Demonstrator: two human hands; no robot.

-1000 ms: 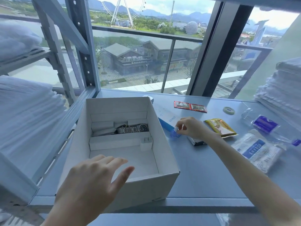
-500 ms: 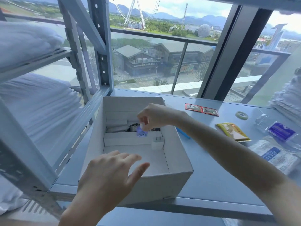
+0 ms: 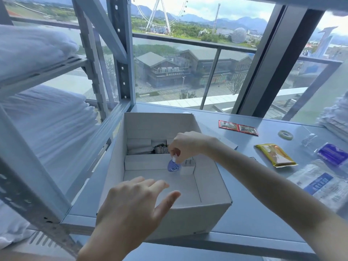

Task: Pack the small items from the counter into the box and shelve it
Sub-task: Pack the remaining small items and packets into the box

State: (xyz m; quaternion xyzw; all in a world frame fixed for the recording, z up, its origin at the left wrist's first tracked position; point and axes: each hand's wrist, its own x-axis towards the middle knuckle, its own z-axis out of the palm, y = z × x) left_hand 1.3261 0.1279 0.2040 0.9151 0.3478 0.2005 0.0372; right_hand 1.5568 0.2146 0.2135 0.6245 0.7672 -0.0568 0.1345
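An open white cardboard box (image 3: 205, 209) stands on the grey counter (image 3: 250, 215). Inside it lie a metal watch (image 3: 162, 148), a white charger plug (image 3: 187, 167) and white inserts. My right hand (image 3: 185, 145) reaches into the box and pinches a small blue bottle (image 3: 173, 165) by its white cap, low inside the box beside the plug. My left hand (image 3: 131, 206) hovers with spread fingers over the box's near edge and holds nothing.
On the counter to the right lie red sachets (image 3: 238, 128), a tape roll (image 3: 285, 134), a yellow packet (image 3: 275, 155), a blue-labelled clear pack (image 3: 320, 185) and a purple item (image 3: 333, 154). A metal shelving rack (image 3: 116, 117) with white bedding (image 3: 47, 117) stands at left.
My right hand carried the blue bottle from the counter over the box wall and lowered it inside. The view shifted left and nearer to the box.
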